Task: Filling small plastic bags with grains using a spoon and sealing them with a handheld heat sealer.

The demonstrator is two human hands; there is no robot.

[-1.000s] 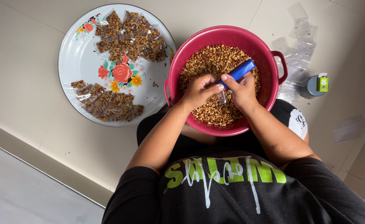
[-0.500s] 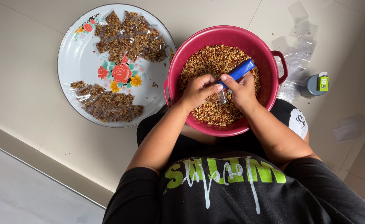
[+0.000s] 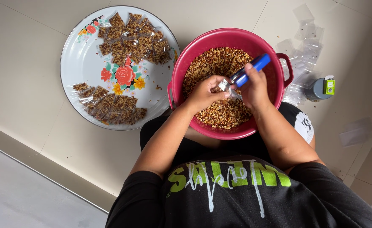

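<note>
Chopped brown nut mix [image 3: 219, 63] fills the red basin [image 3: 274, 90]. Over it, the left hand [image 3: 205, 93] pinches a small clear bag [image 3: 224, 86] while the right hand [image 3: 253, 86] grips a blue-handled spoon [image 3: 250, 70]. Filled packets [image 3: 133, 40] line the flowered round tray [image 3: 82, 63] at its far and near edges.

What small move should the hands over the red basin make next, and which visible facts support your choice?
Probably tip the blue-handled spoon so its load slides into the small clear bag. The right hand has the spoon raised with its bowl at the bag's mouth, the left hand pinches the bag over the red basin of chopped nuts, and the bag looks nearly empty.
</note>
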